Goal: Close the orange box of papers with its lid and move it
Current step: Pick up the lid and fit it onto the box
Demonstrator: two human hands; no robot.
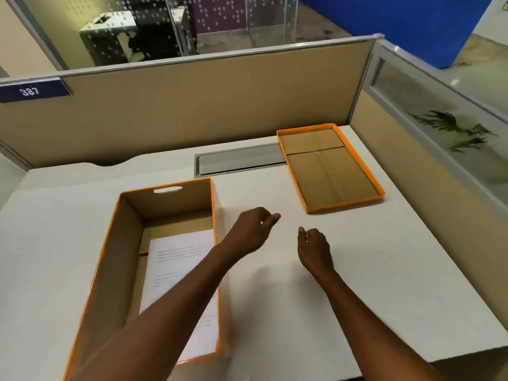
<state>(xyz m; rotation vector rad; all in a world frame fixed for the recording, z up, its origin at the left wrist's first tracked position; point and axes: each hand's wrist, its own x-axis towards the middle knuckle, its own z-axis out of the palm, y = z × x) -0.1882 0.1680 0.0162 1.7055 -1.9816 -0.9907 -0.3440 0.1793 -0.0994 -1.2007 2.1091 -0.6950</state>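
Observation:
An orange-edged cardboard box [121, 257] stands open on the white desk at the left, with printed white papers [178, 259] lying flat inside. Its orange lid [330, 171] lies upside down at the back right of the desk, brown inside facing up. My left hand [251, 232] hovers over the desk just right of the box, its forearm crossing above the box's right wall. My right hand [313, 247] hovers beside it, below the lid's near edge. Both hands hold nothing, fingers loosely curled and apart.
The white desk [302, 312] is fenced by beige partition walls [192, 105] at the back and right. A grey cable slot cover [239, 160] sits flush at the back, touching the lid's left side. The desk's front edge runs at the lower right.

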